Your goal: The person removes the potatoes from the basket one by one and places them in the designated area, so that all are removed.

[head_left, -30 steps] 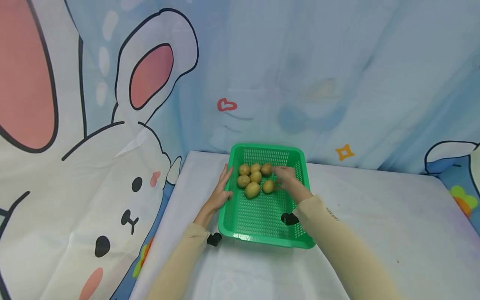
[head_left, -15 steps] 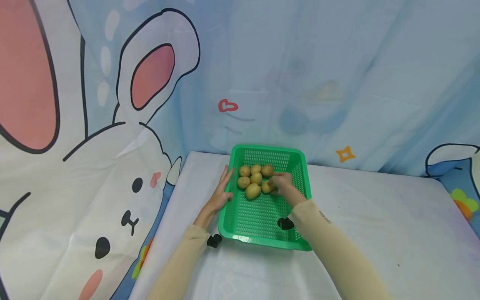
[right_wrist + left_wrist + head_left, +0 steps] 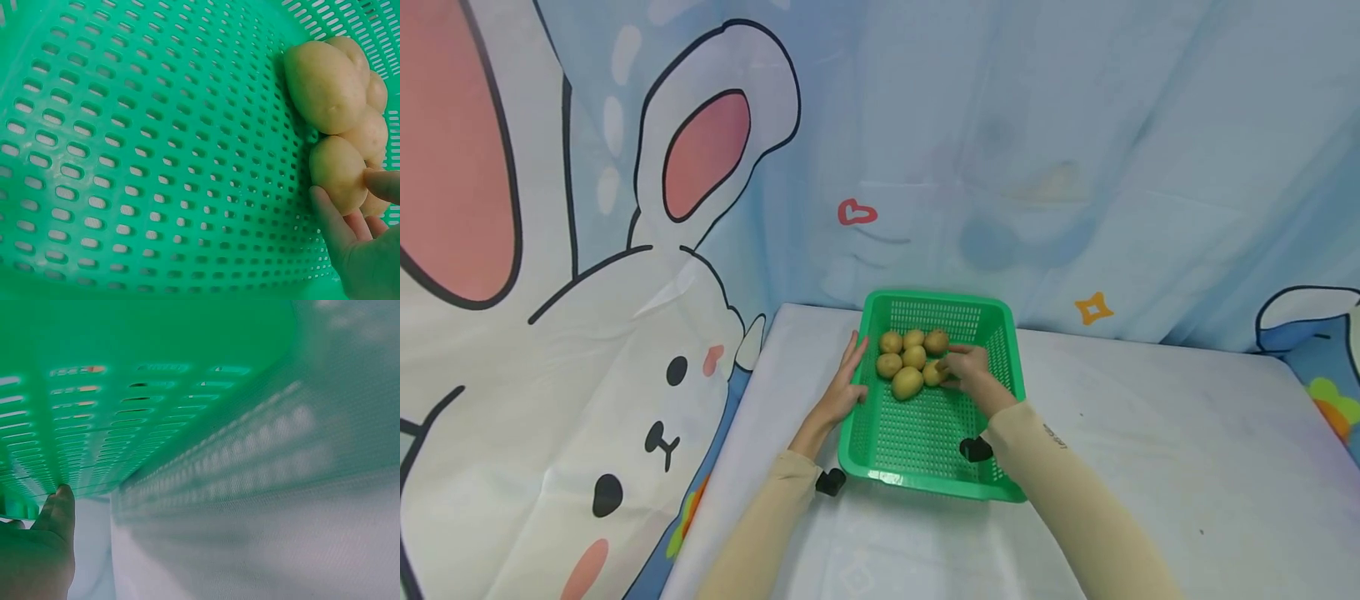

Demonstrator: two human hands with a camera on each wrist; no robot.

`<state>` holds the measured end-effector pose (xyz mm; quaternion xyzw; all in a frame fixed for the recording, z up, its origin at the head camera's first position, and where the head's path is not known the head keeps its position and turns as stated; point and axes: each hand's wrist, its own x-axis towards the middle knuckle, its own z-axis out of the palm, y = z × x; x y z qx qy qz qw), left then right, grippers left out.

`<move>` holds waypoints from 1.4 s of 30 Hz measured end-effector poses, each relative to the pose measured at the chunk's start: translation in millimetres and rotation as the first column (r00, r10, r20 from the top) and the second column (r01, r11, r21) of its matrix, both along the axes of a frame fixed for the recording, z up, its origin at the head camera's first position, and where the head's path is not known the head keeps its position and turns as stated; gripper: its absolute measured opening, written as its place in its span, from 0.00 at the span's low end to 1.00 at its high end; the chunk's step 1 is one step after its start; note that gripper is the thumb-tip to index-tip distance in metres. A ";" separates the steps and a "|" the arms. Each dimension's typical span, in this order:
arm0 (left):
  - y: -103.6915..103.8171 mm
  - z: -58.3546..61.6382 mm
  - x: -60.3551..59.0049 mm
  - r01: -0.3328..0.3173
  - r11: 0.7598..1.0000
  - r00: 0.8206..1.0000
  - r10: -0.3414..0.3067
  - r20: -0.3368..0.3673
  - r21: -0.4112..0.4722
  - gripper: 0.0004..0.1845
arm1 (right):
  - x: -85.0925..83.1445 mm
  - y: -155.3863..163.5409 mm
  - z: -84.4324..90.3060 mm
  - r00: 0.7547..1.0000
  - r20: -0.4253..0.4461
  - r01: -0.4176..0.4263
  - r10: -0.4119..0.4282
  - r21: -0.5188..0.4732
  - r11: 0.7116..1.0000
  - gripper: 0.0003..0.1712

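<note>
A green slotted basket (image 3: 859, 433) stands on the white-covered table and holds several yellow-brown potatoes (image 3: 907, 382) bunched at its far end. My right hand (image 3: 953, 370) reaches into the basket and pinches the rightmost potato (image 3: 934, 372). In the right wrist view a finger (image 3: 330, 224) lies under that potato (image 3: 337, 170) and the thumb (image 3: 384, 185) rests on its side. My left hand (image 3: 848, 377) lies flat with straight fingers against the basket's left outer wall (image 3: 156, 394), where the left wrist view shows only the thumb (image 3: 57, 512).
A larger potato (image 3: 324, 84) lies just beside the pinched one, touching it. The basket's near half is bare slotted floor (image 3: 125, 156). A cartoon rabbit backdrop (image 3: 647, 333) hangs behind and left of the table (image 3: 1150, 433). White cloth (image 3: 281, 550) lies under the basket.
My right hand has drawn back from the far row of potatoes to the rightmost potato and closed its fingers on it. The left hand and basket have stayed put.
</note>
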<state>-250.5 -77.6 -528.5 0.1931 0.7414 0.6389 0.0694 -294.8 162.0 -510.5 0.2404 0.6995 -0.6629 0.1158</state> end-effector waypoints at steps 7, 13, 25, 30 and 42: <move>0.6 -5.3 -3.2 -0.025 1.000 1.000 0.025 0.004 0.001 0.55 | -0.5 3.9 17.7 0.997 -0.059 -0.061 0.058 -0.055 0.997 0.37; -1.0 -1.3 -3.0 0.002 1.000 1.000 -0.002 0.005 -0.006 0.55 | -4.7 7.8 45.1 0.984 -0.137 -0.129 0.111 -0.128 0.983 0.36; -1.9 20.5 9.0 0.027 0.999 0.999 -0.027 0.028 -0.021 0.53 | -11.1 61.5 97.0 0.974 -0.194 -0.141 0.116 -0.118 0.983 0.35; 0.1 -0.7 -0.2 -0.004 1.000 1.000 0.004 0.000 -0.012 0.55 | -7.8 100.4 104.2 0.980 -0.178 -0.112 0.084 -0.150 0.982 0.38; 2.2 -4.0 -0.3 -0.015 1.000 1.000 0.015 -0.001 0.001 0.55 | 6.8 161.5 68.0 0.998 -0.043 0.044 -0.050 -0.134 0.990 0.38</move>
